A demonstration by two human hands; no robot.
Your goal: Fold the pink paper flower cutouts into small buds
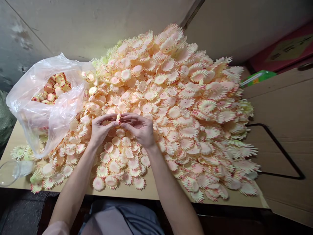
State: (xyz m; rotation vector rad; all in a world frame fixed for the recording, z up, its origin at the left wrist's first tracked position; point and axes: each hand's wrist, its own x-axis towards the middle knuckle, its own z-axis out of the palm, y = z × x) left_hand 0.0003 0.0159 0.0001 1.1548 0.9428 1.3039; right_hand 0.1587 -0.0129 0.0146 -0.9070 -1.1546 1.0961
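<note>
Between the fingertips of both hands is a small artificial flower petal piece (118, 117), pale yellow with red-tipped edges and seen edge-on. My left hand (102, 128) pinches it from the left, thumb below and fingers behind. From the right, my right hand (141, 129) closes on it in the same way. Both hands are raised just over a large heap of similar petal pieces (171, 94), cream and pink discs with fringed rims. Several loose ones (114, 166) lie on the table between my forearms.
A translucent plastic bag (61, 112) at the left holds several curled petal pieces (58, 85). A clear round container (9, 173) stands at the table's left edge. To the right are a cardboard box (283, 114), a black bent bar (281, 148) and a green packet (261, 77). A wall (102, 26) rises behind.
</note>
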